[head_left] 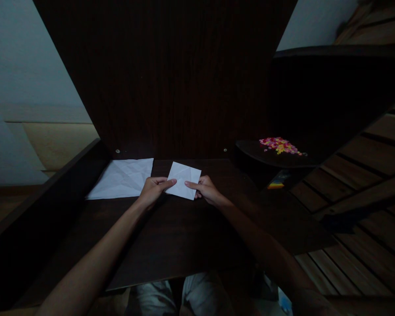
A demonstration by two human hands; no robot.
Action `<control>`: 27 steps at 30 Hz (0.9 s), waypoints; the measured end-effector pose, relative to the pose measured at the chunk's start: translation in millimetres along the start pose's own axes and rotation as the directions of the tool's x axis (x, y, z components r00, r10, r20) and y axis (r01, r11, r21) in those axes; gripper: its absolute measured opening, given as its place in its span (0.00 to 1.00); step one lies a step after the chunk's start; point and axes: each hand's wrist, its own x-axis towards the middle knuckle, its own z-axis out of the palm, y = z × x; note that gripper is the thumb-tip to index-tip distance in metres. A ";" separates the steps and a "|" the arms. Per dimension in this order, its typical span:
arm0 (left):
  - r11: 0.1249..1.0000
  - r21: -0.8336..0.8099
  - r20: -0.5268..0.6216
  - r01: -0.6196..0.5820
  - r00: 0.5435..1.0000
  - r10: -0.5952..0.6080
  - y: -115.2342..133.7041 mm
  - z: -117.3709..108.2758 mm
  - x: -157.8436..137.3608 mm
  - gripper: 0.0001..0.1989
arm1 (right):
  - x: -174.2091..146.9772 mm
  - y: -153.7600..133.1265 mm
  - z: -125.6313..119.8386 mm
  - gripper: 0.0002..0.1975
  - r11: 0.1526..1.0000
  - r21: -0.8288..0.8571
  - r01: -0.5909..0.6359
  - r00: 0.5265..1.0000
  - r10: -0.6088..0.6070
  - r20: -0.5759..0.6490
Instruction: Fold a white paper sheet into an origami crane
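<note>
A small folded square of white paper (183,177) is held above the dark desk, with crease lines across its face. My left hand (154,189) pinches its left edge, thumb on top and fingers underneath. At the right edge my right hand (206,189) grips it the same way, thumb lying on the face. Larger creased white paper sheets (123,177) lie flat on the desk to the left of my left hand. The fingers under the folded paper are partly hidden.
The dark wooden desk (171,237) has a tall back panel (164,79) and a raised left side board (52,188). On a rounded shelf (250,151) at right lies a pile of small pink, red and yellow pieces (279,145). Wooden slats (365,175) stand further right.
</note>
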 end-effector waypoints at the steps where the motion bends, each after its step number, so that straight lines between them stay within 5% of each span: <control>1: 1.000 0.007 -0.010 -0.001 1.000 0.001 -0.3 -0.3 0.2 0.13 | -0.5 -0.8 0.1 0.18 1.000 -0.010 0.001 1.000 -0.001 0.009; 12: 0.995 0.090 0.100 0.043 0.994 -0.052 -1.4 -5.4 1.0 0.13 | 0.0 -3.3 -5.6 0.16 0.997 0.074 -0.025 0.998 0.029 -0.048; 21: 0.999 -0.037 -0.023 -0.020 1.000 0.019 -9.1 -3.2 5.7 0.14 | -2.2 -7.4 -3.3 0.15 0.999 0.018 0.046 0.994 -0.044 -0.103; 27: 0.999 0.046 -0.031 -0.013 0.999 0.014 -8.6 -5.1 5.4 0.15 | -2.4 -9.1 -4.1 0.16 0.999 -0.027 0.034 0.988 -0.038 -0.151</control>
